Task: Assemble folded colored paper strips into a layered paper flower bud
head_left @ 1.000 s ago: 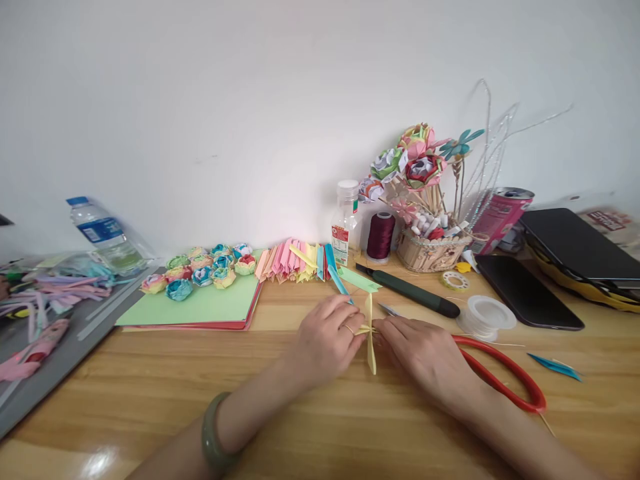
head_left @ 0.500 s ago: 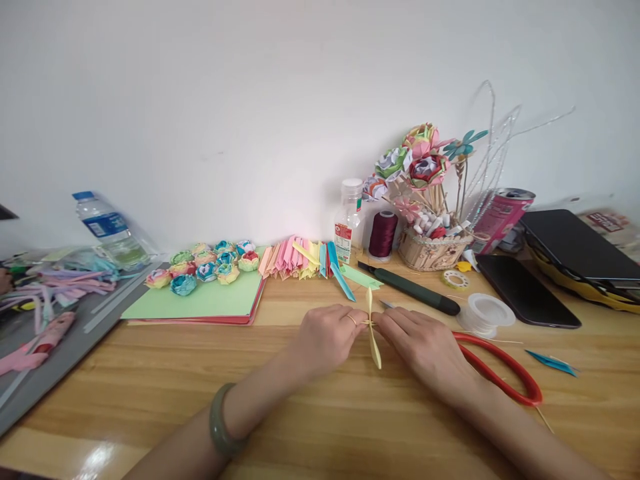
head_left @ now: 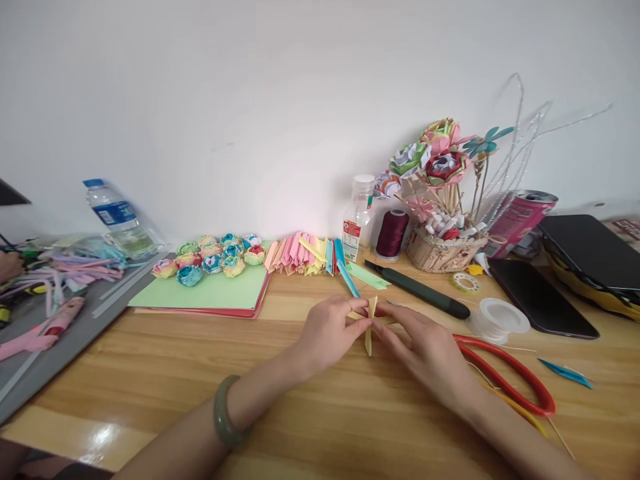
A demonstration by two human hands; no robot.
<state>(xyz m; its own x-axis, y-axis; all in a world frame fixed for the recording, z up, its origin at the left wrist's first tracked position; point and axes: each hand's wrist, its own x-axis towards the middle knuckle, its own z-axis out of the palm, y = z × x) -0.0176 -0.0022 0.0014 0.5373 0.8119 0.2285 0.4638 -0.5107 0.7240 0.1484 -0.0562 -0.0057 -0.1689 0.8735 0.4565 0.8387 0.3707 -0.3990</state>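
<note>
Between my two hands is a folded piece of pale yellow paper [head_left: 369, 341], its strips crossing one another. My left hand [head_left: 330, 331] pinches it from the left between thumb and fingers. From the right, my right hand [head_left: 423, 343] grips the same paper, thumb and fingertips meeting near its middle; part of it is hidden by the fingers. Just beyond the hands lie a blue folded strip [head_left: 349, 278] and a light green strip [head_left: 369, 276]. Red-handled scissors [head_left: 543, 400] lie beside my right wrist, their blades covered by the hand and arm.
Paper flowers [head_left: 190, 275] rest on green paper sheets [head_left: 200, 299], beside a row of folded coloured papers [head_left: 300, 253]. Along the wall stand a clear bottle [head_left: 361, 213], a thread spool [head_left: 393, 235] and a flower basket [head_left: 445, 255]. A dark green cutter [head_left: 425, 292] and phone [head_left: 545, 297] lie right.
The yellow paper's upright strip has turned and now looks shorter. My fingers have shifted and opened out a little around it. The whole view has moved slightly left.
</note>
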